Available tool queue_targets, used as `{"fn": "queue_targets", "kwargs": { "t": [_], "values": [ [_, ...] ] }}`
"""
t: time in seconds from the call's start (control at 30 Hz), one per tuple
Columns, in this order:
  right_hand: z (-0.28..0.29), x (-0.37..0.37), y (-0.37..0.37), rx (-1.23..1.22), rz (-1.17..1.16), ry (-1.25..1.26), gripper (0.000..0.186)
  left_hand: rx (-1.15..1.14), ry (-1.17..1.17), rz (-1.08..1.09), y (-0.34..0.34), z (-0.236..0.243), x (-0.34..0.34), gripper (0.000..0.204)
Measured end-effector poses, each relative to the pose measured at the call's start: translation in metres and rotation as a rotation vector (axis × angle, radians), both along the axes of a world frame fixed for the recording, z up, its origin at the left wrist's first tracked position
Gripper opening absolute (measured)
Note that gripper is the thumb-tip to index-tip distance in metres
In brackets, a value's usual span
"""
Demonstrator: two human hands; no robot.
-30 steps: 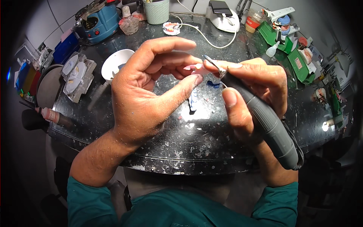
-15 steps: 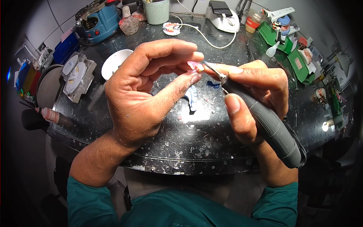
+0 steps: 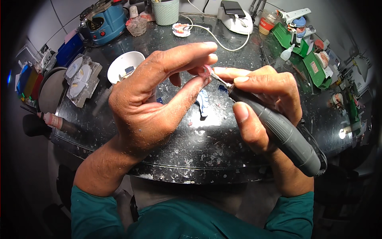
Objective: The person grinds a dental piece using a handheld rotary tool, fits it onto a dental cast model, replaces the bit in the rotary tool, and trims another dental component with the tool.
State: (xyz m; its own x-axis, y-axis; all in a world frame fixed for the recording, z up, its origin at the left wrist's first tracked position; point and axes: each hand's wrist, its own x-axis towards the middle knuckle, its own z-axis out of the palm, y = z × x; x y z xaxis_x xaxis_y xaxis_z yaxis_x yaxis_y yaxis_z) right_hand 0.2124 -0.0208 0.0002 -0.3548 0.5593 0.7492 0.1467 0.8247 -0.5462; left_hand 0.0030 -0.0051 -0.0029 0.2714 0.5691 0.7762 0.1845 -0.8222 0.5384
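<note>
Pinched between the thumb and fingertips of my left hand (image 3: pixel 143 95) is a small pink denture piece (image 3: pixel 206 71), partly covered by the fingers. Dust speckles that hand. My right hand (image 3: pixel 274 89) grips a dark grey rotary handpiece (image 3: pixel 284 133) like a pen, its cord trailing at the back end. The metal tip (image 3: pixel 220 81) meets the denture piece or lies right beside it; I cannot tell which. Below the hands, on the black table (image 3: pixel 183 155), lies a blue-and-white toothed piece (image 3: pixel 203 104). A dark blue scrap (image 3: pixel 223 89) sits close to the handpiece's tip.
Left of my hands are a white bowl (image 3: pixel 115 71) and a plaster block with white discs (image 3: pixel 95 75). Behind stand a blue machine (image 3: pixel 113 28), a glass bottle (image 3: pixel 137 27), a teeth model (image 3: pixel 182 30) and a cabled white device (image 3: pixel 242 27). Green trays (image 3: pixel 312 71) line the right.
The denture piece has been turned in my left fingers, and its pale tooth side no longer shows. My left index finger has straightened somewhat. The handpiece's tip has dropped slightly lower.
</note>
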Motion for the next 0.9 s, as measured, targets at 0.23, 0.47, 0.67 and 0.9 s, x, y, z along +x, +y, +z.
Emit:
{"fn": "queue_targets", "kwargs": {
  "t": [0.23,0.47,0.67,0.9],
  "values": [
    [-0.001,0.002,0.005,0.071,0.031,-0.016,0.025,0.022,0.009,-0.002,0.001,0.002,0.001,0.044],
    [0.0,0.004,-0.005,-0.029,0.011,0.074,0.03,-0.118,-0.172,-0.068,0.0,-0.002,0.006,0.037],
    [0.003,0.004,-0.01,-0.026,-0.086,-0.006,0.031,-0.394,-0.321,-0.195,-0.004,0.002,0.012,0.034],
    [0.004,0.001,-0.011,-0.047,-0.068,0.006,0.03,-0.185,-0.16,-0.158,0.005,-0.004,0.002,0.028]
  ]
}}
